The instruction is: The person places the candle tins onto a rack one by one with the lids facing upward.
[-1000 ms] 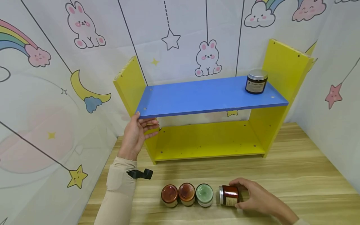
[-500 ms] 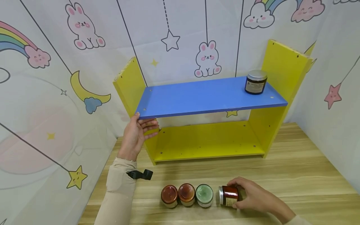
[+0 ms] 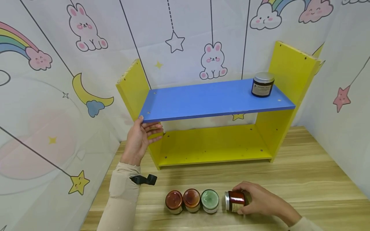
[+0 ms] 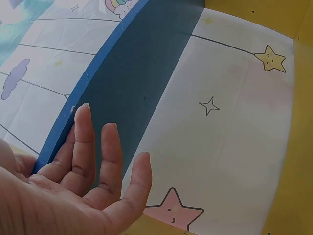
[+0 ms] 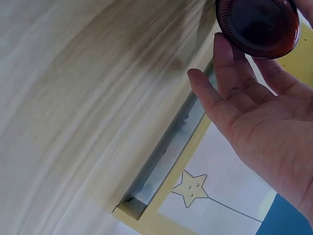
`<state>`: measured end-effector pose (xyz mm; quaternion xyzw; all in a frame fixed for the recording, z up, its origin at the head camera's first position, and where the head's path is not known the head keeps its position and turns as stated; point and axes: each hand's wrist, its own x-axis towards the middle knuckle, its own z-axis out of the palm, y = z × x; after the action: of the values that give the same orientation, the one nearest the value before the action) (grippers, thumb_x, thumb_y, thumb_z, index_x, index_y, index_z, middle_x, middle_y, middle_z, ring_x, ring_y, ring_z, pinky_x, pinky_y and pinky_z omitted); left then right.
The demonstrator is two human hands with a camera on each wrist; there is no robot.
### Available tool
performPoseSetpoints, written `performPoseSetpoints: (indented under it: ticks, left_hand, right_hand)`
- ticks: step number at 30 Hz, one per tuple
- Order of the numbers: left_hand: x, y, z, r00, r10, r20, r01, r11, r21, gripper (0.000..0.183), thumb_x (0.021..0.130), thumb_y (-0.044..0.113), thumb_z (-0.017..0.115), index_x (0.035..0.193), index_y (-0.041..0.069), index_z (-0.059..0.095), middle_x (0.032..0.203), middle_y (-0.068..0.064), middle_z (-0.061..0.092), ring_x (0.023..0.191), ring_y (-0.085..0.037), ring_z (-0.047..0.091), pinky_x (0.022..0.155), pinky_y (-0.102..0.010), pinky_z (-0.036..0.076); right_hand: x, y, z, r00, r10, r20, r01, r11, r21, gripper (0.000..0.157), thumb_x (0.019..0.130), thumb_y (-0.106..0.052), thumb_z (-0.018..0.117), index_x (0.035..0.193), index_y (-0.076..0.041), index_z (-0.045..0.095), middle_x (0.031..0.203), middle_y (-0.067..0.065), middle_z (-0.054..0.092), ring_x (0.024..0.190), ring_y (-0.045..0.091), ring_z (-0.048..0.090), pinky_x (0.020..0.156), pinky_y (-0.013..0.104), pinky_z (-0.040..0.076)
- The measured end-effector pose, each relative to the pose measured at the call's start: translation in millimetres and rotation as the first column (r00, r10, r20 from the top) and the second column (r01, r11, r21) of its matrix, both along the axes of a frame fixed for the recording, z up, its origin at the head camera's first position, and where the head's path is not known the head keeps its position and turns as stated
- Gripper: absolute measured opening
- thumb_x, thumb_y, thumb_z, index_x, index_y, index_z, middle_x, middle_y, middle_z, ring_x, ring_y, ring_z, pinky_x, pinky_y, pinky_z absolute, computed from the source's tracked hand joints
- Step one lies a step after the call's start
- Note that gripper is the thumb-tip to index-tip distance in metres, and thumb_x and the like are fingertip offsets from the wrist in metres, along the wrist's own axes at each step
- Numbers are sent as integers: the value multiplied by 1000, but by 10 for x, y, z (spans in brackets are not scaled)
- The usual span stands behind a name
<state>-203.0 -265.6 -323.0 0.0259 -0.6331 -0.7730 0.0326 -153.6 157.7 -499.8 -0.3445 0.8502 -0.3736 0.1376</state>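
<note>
My left hand grips the front left corner of the blue shelf board, thumb at the top edge and fingers underneath. In the left wrist view, several fingers of that hand extend along the board's underside. Near the front of the table, my right hand holds an amber glass jar between thumb and fingers. That jar lies on its side with its silver lid to the left. The right wrist view shows the dark round base of the jar.
Left of the held jar stand a green jar and two reddish-brown jars, one in the middle and one at the left. A silver-lidded dark jar stands on the blue board's right end. Yellow side panels frame the shelf.
My right hand has shifted slightly to the left around the amber jar, which stays lying on its side. My left hand keeps its grip on the blue board.
</note>
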Motion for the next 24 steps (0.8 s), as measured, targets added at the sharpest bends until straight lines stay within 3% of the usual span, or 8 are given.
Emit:
performPoseSetpoints:
  ticks: [9, 24]
  left_hand:
    - [5, 3, -1, 1000, -3, -3, 3, 1000, 0, 58, 111, 47, 22, 120, 3, 59, 93, 2, 75, 94, -19, 69, 92, -44, 54]
    - [-2, 5, 5, 1000, 7, 6, -7, 1000, -3, 58, 111, 47, 23, 123, 3, 59, 93, 2, 75, 95, -19, 69, 96, -48, 51]
  right_hand:
    - [-18, -37, 6, 1000, -4, -30, 5, 999, 46, 56, 76, -43, 87, 120, -15, 67, 112, -8, 65, 93, 3, 58, 79, 26, 52]
    - [-8, -37, -7, 998, -17, -62, 19, 999, 36, 55, 75, -42, 88, 119, -15, 67, 111, -9, 66, 92, 3, 59, 78, 26, 52]
